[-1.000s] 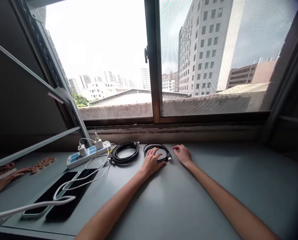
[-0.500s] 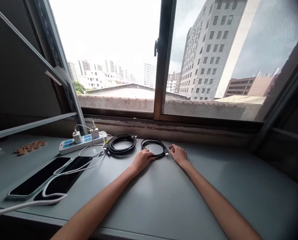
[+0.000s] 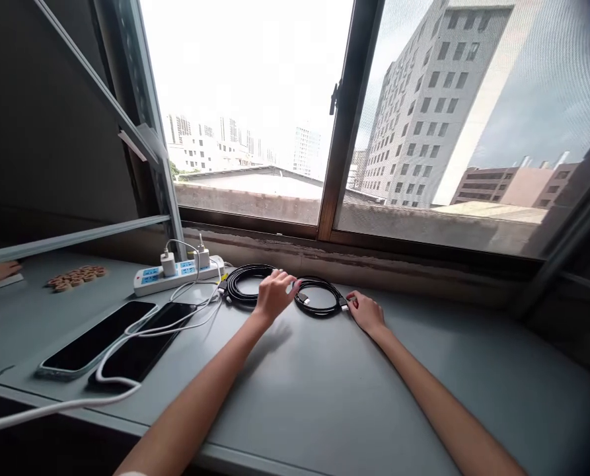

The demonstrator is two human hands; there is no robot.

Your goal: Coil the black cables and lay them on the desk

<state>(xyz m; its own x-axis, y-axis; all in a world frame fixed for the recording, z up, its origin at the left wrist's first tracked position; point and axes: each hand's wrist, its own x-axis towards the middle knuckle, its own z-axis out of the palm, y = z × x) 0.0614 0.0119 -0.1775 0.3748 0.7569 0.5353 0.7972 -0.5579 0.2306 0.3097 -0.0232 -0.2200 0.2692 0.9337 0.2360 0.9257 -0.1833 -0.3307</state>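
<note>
Cable [image 3: 319, 311] mid-frame looks already coiled, anything left unclear; left hand [image 3: 275, 296] hovers at its left, thumb and fingers apart; right hand [image 3: 368, 313] by its plug [image 3: 344, 303], grip unclear.

A thin black cable [image 3: 319, 311] with pale-tipped plugs lies coiled flat just below mid-frame; a thicker black coil [image 3: 245, 300] lies just left.

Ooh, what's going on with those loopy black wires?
A person's left hand is raised by the right side of the bigger coil and looks empty. The right hand is beside the plug at the right edge of the smaller coil; I can't tell whether it's touching. Both coils lie on the table, with two phones to the left.
</note>
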